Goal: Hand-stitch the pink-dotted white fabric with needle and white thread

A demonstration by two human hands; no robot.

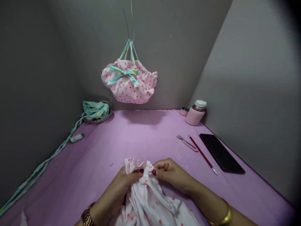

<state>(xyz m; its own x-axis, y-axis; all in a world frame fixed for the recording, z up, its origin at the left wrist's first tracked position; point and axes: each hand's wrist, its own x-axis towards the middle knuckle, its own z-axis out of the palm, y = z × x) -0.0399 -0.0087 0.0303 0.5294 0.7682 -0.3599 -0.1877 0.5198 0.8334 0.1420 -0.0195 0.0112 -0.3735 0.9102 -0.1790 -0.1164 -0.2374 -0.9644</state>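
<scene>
White fabric with pink-red dots (pixel 150 201) lies gathered at its top edge near the front of the table. On the left side of that ruffled edge, my left hand (pixel 124 179) is closed, thumb on top and fingers mostly behind the cloth. My right hand (pixel 171 174) pinches the same gathered edge from the right between thumb and forefinger. Any needle at the fingertips is too small to make out. Beyond the right hand, a loose white thread (pixel 178 153) lies close to pink-handled thread snips (pixel 187 143).
A dotted fabric piece with a green bow (pixel 131 81) hangs at the back. Green fabric strips (pixel 96 110) fill a basket at left, trailing forward beside a thread spool (pixel 77 137). At right are a red pencil (pixel 203 154), a black phone (pixel 221 153) and a pink jar (pixel 195 113).
</scene>
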